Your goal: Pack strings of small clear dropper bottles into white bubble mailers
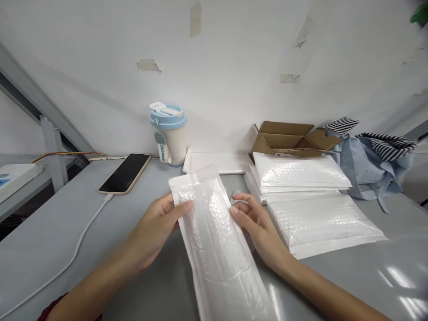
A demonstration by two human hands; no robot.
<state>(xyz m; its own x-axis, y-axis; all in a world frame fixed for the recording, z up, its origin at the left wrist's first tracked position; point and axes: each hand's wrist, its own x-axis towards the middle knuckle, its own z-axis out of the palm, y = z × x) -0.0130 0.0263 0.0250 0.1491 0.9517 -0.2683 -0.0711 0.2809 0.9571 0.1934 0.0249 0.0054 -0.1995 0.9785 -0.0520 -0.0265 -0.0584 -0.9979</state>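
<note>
A white bubble mailer (219, 240) lies lengthwise before me, its flap end pointing away and its near end running out of view at the bottom. My left hand (162, 220) is closed on its upper left edge, thumb on top and fingers mostly underneath. At the right edge, my right hand (256, 220) pinches the mailer with the thumb tip against it and the fingers curled. A small translucent bit shows by the right fingertips; what it is I cannot make out.
Stacked bubble mailers (324, 218) sit to the right, before an open cardboard box (284, 138) and a light-blue cloth bag (364, 165). Behind are a flat white packet (217, 162) and a blue-lidded cup (172, 138). A phone (125, 174) with a white cable (82, 236) lies left.
</note>
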